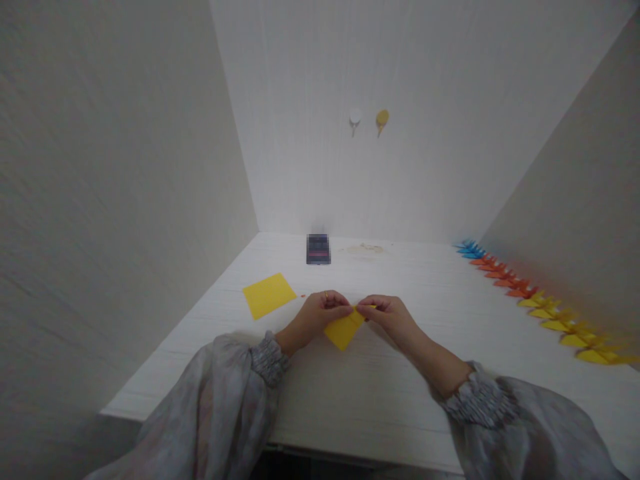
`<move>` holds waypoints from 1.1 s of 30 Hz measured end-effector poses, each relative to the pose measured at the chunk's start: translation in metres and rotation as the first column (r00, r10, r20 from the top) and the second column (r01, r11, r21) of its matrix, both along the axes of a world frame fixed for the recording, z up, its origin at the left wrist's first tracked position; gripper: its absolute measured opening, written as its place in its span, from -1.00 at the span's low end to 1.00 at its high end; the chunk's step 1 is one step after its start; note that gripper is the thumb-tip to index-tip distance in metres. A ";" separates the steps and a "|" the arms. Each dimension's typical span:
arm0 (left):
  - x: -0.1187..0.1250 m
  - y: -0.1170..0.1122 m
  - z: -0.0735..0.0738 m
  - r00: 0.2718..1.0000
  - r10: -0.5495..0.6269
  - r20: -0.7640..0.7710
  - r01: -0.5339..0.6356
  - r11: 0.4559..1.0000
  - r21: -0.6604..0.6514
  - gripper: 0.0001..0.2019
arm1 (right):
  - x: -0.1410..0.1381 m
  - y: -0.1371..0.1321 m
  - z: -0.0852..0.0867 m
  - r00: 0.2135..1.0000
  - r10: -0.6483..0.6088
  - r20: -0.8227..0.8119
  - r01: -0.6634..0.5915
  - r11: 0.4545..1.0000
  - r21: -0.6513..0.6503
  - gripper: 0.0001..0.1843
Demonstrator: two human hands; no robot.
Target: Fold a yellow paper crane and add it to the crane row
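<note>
A folded yellow paper (344, 329) is held just above the white table (380, 393), between both hands. My left hand (320, 315) pinches its upper left edge with closed fingers; a ring shows on one finger. My right hand (393, 317) pinches the upper right corner, fingers curled together. Both wrists carry grey gathered sleeves. A flat yellow square sheet (269, 295) lies on the table to the left of my left hand, untouched.
A small dark device (318, 249) stands near the back wall. A row of folded paper figures runs along the right wall: blue (469, 251), orange (503, 275), yellow (575, 327). Two round hooks (369, 120) hang on the back wall. Walls close in on three sides.
</note>
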State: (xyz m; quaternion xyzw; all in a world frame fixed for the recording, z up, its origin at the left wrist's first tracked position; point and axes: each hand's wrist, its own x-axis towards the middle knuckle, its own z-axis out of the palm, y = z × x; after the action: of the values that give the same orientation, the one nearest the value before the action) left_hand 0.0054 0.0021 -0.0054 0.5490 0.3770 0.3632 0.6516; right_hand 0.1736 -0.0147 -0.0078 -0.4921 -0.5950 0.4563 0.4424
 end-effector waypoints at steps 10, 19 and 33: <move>0.000 -0.002 0.003 0.996 0.021 -0.086 -0.019 1.000 0.018 -0.79 | 0.001 -0.002 0.003 0.999 0.007 -0.037 -0.008 1.000 -0.016 -0.83; -0.002 -0.002 0.006 0.998 0.034 -0.061 -0.033 0.999 0.015 -0.79 | 0.003 -0.001 0.007 0.983 -0.022 -0.183 0.012 0.999 -0.053 -0.86; -0.002 0.000 0.005 0.996 0.059 -0.069 -0.055 0.997 0.048 -0.82 | 0.008 0.001 0.010 0.973 -0.040 -0.227 0.030 0.998 -0.046 -0.86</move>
State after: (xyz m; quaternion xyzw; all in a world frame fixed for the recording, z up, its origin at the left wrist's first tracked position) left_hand 0.0030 0.0017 -0.0003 0.5653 0.4070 0.3705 0.6144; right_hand 0.1814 -0.0141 0.0018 -0.4564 -0.5218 0.5143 0.5049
